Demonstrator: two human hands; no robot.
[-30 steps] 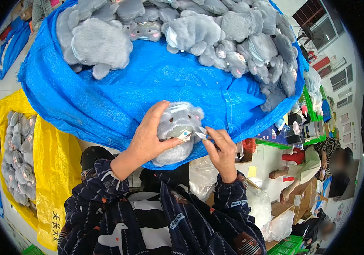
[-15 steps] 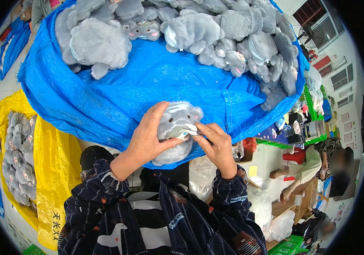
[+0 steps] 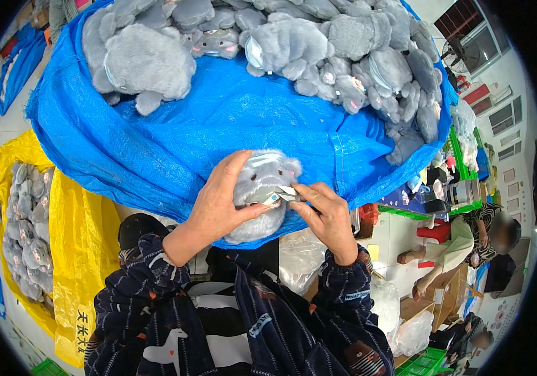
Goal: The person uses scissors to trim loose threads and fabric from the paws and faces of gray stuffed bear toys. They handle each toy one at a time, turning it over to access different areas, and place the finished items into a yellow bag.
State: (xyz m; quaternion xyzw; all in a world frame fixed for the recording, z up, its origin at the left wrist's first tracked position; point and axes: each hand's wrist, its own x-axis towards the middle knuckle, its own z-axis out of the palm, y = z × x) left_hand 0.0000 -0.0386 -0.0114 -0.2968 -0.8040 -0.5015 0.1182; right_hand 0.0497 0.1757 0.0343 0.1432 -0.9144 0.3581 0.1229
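Observation:
A grey plush toy (image 3: 267, 166) with dark eyes and pink-lined ears lies face up on the near edge of a blue woven sheet (image 3: 237, 119). A light band runs across its forehead. My left hand (image 3: 209, 203) grips the toy's left side, with the thumb pressed over its front. There, a small white-and-grey flap (image 3: 284, 192) with a blue dot stands out from the toy. The fingertips and thumb of my right hand (image 3: 328, 216) pinch the flap's right end. Whether it is a tag or a piece of fabric is hard to make out.
Many similar grey plush toys (image 3: 149, 59) are heaped along the sheet's far side. At left, a yellow sack (image 3: 83, 250) holds more of them. To the right are green crates (image 3: 459, 150), clear plastic bags (image 3: 384, 301), cardboard boxes (image 3: 447, 297) and a seated person (image 3: 450, 244).
My right hand has shifted slightly to the right, still pinching the flap's end. The left hand keeps its grip on the plush toy.

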